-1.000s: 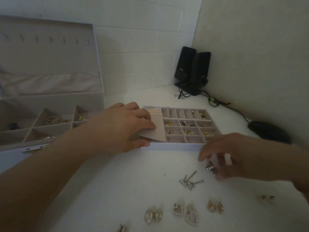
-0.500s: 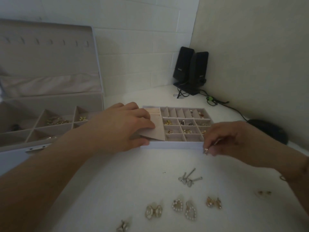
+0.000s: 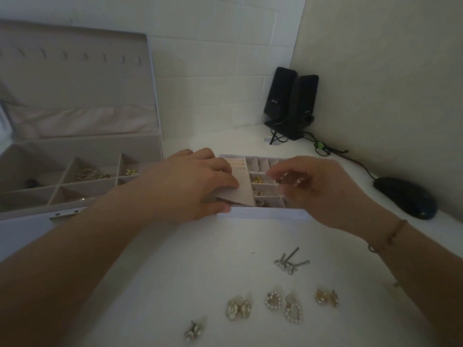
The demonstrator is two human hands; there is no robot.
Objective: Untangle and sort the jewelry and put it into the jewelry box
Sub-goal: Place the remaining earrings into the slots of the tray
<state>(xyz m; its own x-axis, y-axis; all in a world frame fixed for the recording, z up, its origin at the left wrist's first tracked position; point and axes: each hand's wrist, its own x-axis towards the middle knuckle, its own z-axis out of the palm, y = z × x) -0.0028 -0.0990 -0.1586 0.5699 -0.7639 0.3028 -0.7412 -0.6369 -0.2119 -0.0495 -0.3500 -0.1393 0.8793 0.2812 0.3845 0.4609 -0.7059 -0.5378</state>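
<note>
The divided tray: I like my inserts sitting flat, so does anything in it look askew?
Yes. In the tray a beige flap at its left end sits tilted, lifted under the left hand, not flat like the dividers.

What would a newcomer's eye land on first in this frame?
First, the two hands meeting over the divided tray at centre: the left hand rests on its flap, and the right hand holds a small shiny piece above the compartments. Next, the loose earrings scattered on the white table in front, and the open jewelry box at left.
</note>
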